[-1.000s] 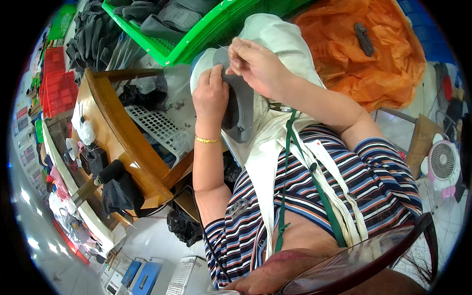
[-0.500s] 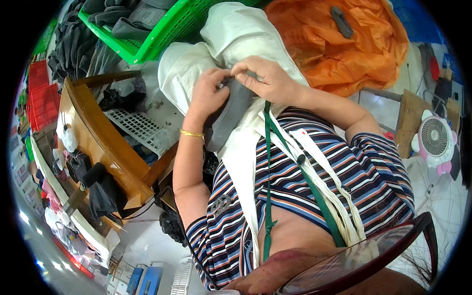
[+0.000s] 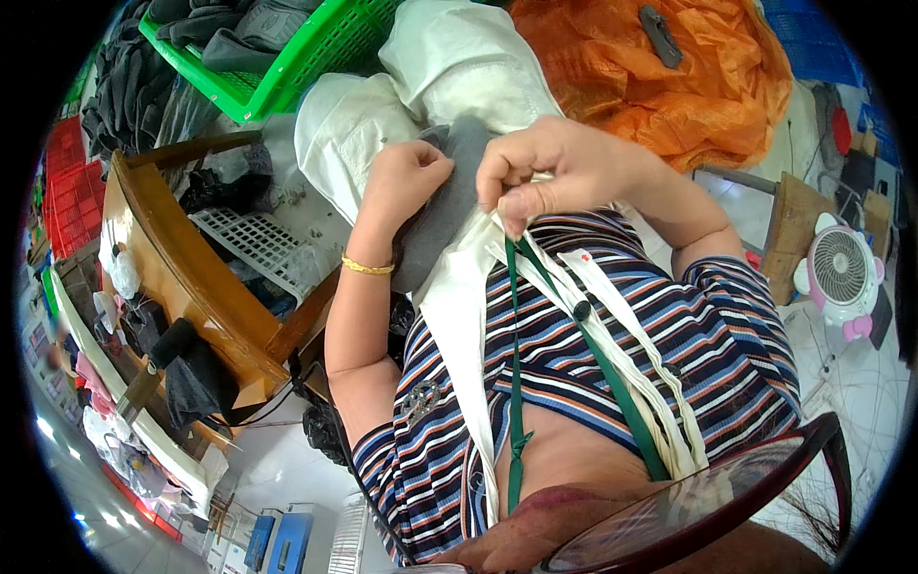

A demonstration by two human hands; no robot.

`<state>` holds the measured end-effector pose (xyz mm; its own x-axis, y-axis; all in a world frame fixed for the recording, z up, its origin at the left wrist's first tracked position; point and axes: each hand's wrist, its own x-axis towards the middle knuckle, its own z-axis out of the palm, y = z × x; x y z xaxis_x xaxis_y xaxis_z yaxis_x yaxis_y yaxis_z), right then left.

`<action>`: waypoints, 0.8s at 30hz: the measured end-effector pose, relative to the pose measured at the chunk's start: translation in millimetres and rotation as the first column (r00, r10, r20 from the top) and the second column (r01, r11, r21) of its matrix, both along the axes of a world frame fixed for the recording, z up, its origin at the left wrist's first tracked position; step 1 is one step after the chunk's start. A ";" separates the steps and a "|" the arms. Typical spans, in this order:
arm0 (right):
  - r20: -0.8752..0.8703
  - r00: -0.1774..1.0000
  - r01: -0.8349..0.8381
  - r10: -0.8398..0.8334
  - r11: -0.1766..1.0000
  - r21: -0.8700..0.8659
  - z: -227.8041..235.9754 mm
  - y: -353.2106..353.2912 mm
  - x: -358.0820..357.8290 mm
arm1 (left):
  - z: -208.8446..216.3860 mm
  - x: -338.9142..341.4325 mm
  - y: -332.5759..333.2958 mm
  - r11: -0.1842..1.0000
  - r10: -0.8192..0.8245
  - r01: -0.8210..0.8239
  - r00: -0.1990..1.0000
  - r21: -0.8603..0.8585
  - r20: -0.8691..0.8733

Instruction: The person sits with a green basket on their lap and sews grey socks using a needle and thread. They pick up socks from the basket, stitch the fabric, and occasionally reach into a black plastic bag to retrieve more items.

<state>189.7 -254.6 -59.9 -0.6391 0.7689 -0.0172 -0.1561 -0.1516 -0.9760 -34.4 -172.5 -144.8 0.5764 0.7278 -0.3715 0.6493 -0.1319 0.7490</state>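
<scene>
A soft grey slipper-shaped cloth piece (image 3: 435, 230) lies over my lap on the white apron (image 3: 469, 86). My left hand (image 3: 409, 180) is closed on its left edge, fingers curled against the cloth. Just right of the piece, my right hand (image 3: 550, 170) is raised with thumb and forefinger pinched together. Those fingertips meet the upper end of a green cord (image 3: 516, 383) hanging from my neck; whatever sits between them is too small to make out.
A green basket (image 3: 251, 96) of grey cloth pieces stands far left, near a grey heap (image 3: 129, 105). An orange sheet (image 3: 660, 105) bearing one grey piece (image 3: 660, 36) spreads far right. A wooden frame (image 3: 182, 277) stands left; a fan (image 3: 841, 268) stands right.
My right hand has left the far end of the grey piece and come nearer my body, to the right. My left hand stays on the piece, which now lies more exposed.
</scene>
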 end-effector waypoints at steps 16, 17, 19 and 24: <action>0.569 0.615 -0.190 -0.546 0.598 0.779 -96.8 48.4 -29.1 | -25.0 -27.4 -13.8 0.962 0.267 -0.236 0.918 -0.135 0.293; 0.578 0.623 -0.145 -0.527 0.648 0.748 -97.3 47.8 -30.2 | -29.9 -28.9 -13.5 0.962 0.268 -0.242 0.918 -0.123 0.292; 0.592 0.642 -0.058 -0.487 0.739 0.671 -98.3 43.9 -33.6 | -37.2 -31.7 -14.8 0.944 0.302 -0.241 0.907 -0.225 0.295; 0.328 0.821 0.155 -0.467 0.735 0.660 -112.8 44.0 -45.7 | -43.0 -29.8 -19.3 0.897 0.397 -0.288 0.859 -0.336 0.323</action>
<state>143.9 -210.5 -172.7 -0.3963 0.8723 0.2864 0.3844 0.4409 -0.8111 -64.3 -191.8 -187.8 0.4429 0.8087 -0.3870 0.2785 0.2862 0.9168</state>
